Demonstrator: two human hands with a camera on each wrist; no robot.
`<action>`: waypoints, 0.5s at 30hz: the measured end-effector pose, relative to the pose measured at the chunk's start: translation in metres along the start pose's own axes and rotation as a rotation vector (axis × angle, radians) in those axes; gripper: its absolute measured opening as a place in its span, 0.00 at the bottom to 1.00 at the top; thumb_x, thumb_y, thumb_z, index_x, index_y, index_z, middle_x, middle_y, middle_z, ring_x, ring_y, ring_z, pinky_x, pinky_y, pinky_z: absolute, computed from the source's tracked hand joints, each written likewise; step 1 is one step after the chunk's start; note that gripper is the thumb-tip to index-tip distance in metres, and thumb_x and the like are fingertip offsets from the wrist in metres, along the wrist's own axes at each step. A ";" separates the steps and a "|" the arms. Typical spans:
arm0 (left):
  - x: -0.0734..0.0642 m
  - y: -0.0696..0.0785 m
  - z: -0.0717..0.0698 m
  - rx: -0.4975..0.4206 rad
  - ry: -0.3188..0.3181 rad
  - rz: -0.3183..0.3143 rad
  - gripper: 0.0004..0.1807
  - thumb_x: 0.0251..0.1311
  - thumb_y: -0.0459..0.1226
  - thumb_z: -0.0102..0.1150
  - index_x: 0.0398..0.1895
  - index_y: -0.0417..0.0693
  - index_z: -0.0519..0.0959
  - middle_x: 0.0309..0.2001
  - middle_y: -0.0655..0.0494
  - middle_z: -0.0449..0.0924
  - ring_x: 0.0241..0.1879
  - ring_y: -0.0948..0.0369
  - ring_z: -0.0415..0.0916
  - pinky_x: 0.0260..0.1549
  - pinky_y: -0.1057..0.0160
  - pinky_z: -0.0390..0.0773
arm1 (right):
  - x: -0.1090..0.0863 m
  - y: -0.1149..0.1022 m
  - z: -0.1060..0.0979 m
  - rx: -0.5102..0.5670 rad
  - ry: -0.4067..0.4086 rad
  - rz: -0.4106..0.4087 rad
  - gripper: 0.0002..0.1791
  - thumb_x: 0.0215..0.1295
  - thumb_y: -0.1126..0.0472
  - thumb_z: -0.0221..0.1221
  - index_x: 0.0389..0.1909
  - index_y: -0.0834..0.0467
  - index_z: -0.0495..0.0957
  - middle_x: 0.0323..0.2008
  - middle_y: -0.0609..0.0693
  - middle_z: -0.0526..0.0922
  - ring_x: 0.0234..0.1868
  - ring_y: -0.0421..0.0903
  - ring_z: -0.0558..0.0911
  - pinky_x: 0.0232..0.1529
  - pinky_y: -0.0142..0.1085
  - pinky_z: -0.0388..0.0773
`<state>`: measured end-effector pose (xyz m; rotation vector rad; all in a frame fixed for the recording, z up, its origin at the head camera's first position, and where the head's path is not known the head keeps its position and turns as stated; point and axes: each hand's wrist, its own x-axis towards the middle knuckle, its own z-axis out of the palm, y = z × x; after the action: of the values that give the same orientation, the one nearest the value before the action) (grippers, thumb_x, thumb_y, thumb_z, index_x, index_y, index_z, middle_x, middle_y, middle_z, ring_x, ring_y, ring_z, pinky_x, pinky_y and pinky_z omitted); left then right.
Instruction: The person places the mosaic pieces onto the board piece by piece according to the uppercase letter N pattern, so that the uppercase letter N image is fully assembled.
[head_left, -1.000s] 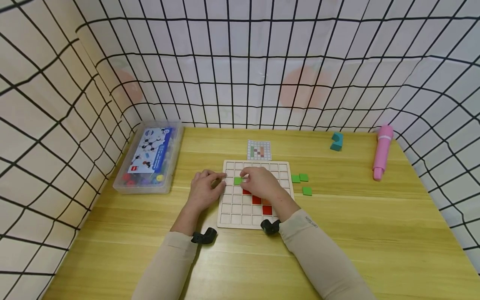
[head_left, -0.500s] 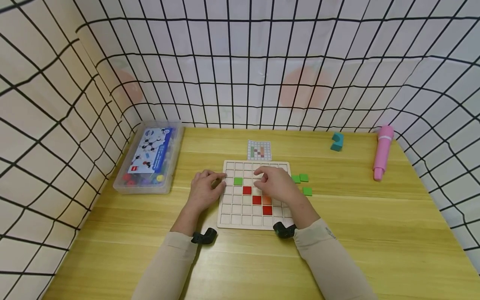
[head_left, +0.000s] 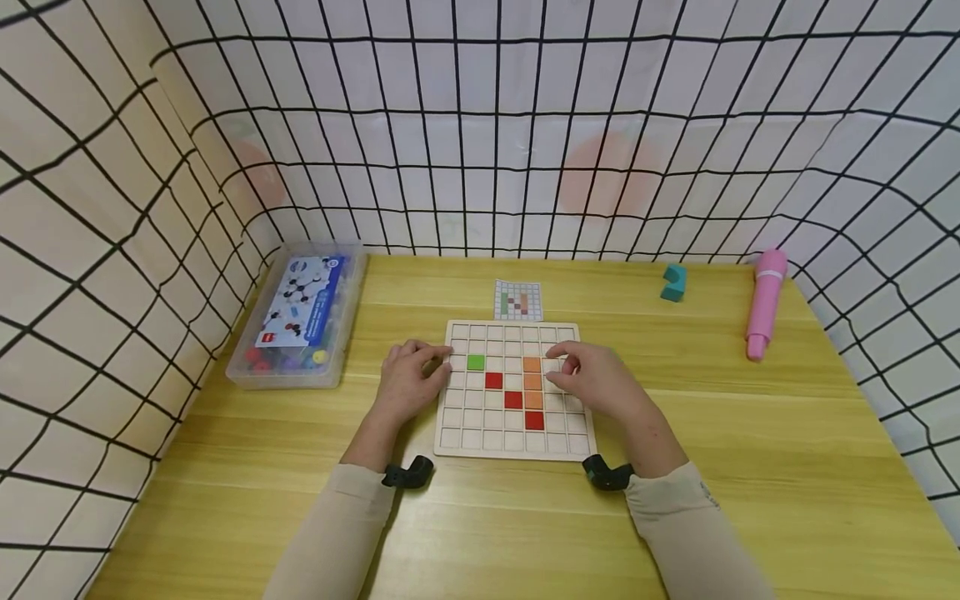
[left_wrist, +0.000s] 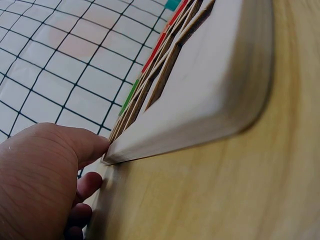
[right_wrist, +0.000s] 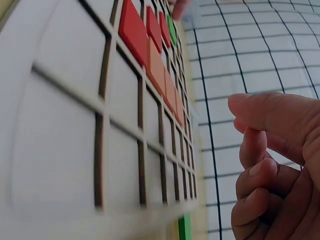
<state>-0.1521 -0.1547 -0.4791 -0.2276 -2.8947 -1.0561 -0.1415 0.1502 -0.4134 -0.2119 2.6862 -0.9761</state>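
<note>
The pale grid board (head_left: 492, 439) looks stiff and light, best steadied by its rim, where the left hand (head_left: 409, 380) rests without clutching. At the board's right side, the right hand (head_left: 596, 375) holds nothing — loosely bent. The board's cells hold orange tiles (head_left: 532, 382), red tiles (head_left: 513, 401), one green tile (head_left: 476, 362) — likely hard, light, best pinched edgewise.

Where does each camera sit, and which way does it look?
Head: on the person's head, looking forward and down at the board; the left hand, right hand and sleeves show.
Left wrist: on that wrist, looking past the left hand at the board's edge; only that hand shows.
Right wrist: on that wrist, looking across the board; the right hand shows, plus a bit of the left.
Both wrist views show red tiles and the gridded wall.
</note>
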 end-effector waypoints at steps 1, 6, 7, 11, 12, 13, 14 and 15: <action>0.000 0.000 0.000 0.000 0.000 0.002 0.19 0.69 0.47 0.59 0.60 0.59 0.84 0.53 0.51 0.79 0.49 0.51 0.67 0.54 0.48 0.63 | -0.002 0.003 -0.002 -0.001 0.004 0.009 0.20 0.69 0.55 0.65 0.59 0.55 0.79 0.32 0.50 0.76 0.25 0.45 0.69 0.24 0.34 0.64; 0.000 0.000 0.000 0.001 0.000 0.003 0.18 0.69 0.47 0.59 0.60 0.59 0.84 0.53 0.51 0.79 0.50 0.51 0.67 0.54 0.48 0.63 | -0.008 0.019 -0.014 -0.005 0.017 0.052 0.20 0.70 0.55 0.64 0.59 0.55 0.79 0.34 0.51 0.76 0.27 0.46 0.71 0.27 0.35 0.67; 0.000 0.000 0.001 0.001 0.001 0.002 0.18 0.69 0.47 0.59 0.60 0.59 0.84 0.53 0.51 0.79 0.50 0.51 0.67 0.54 0.48 0.63 | -0.009 0.023 -0.017 0.001 0.018 0.062 0.20 0.70 0.55 0.64 0.59 0.55 0.79 0.35 0.52 0.77 0.28 0.46 0.71 0.28 0.35 0.67; 0.001 0.000 0.001 0.001 0.000 -0.001 0.18 0.69 0.47 0.59 0.60 0.59 0.84 0.53 0.51 0.79 0.50 0.51 0.67 0.55 0.48 0.62 | -0.011 0.040 -0.023 0.004 0.027 0.071 0.19 0.70 0.55 0.64 0.59 0.56 0.79 0.36 0.52 0.78 0.30 0.46 0.73 0.30 0.36 0.69; 0.001 0.000 0.001 0.001 0.000 -0.002 0.18 0.69 0.47 0.59 0.60 0.59 0.84 0.53 0.51 0.79 0.50 0.51 0.67 0.55 0.48 0.62 | -0.012 0.044 -0.024 0.004 0.027 0.070 0.19 0.70 0.55 0.64 0.59 0.56 0.79 0.36 0.52 0.78 0.30 0.46 0.73 0.31 0.36 0.70; 0.001 0.000 0.001 0.002 0.000 -0.004 0.18 0.69 0.47 0.59 0.60 0.59 0.84 0.53 0.51 0.79 0.50 0.51 0.67 0.55 0.48 0.62 | -0.012 0.048 -0.025 -0.001 0.029 0.067 0.19 0.70 0.55 0.64 0.58 0.57 0.79 0.36 0.52 0.78 0.31 0.46 0.73 0.32 0.36 0.70; 0.001 0.000 0.001 0.002 0.000 -0.004 0.18 0.69 0.47 0.59 0.60 0.59 0.84 0.53 0.51 0.79 0.50 0.51 0.67 0.55 0.48 0.62 | -0.012 0.051 -0.026 -0.003 0.030 0.066 0.19 0.69 0.55 0.64 0.58 0.57 0.79 0.36 0.52 0.78 0.31 0.46 0.74 0.32 0.36 0.70; 0.001 0.000 0.001 0.003 0.001 -0.005 0.18 0.69 0.47 0.59 0.60 0.59 0.84 0.53 0.51 0.79 0.50 0.51 0.67 0.55 0.48 0.62 | -0.013 0.055 -0.027 -0.008 0.033 0.065 0.19 0.69 0.55 0.64 0.58 0.57 0.80 0.35 0.52 0.78 0.31 0.46 0.74 0.33 0.37 0.70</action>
<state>-0.1529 -0.1543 -0.4798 -0.2205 -2.8974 -1.0524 -0.1401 0.2112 -0.4265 -0.1108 2.7091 -0.9575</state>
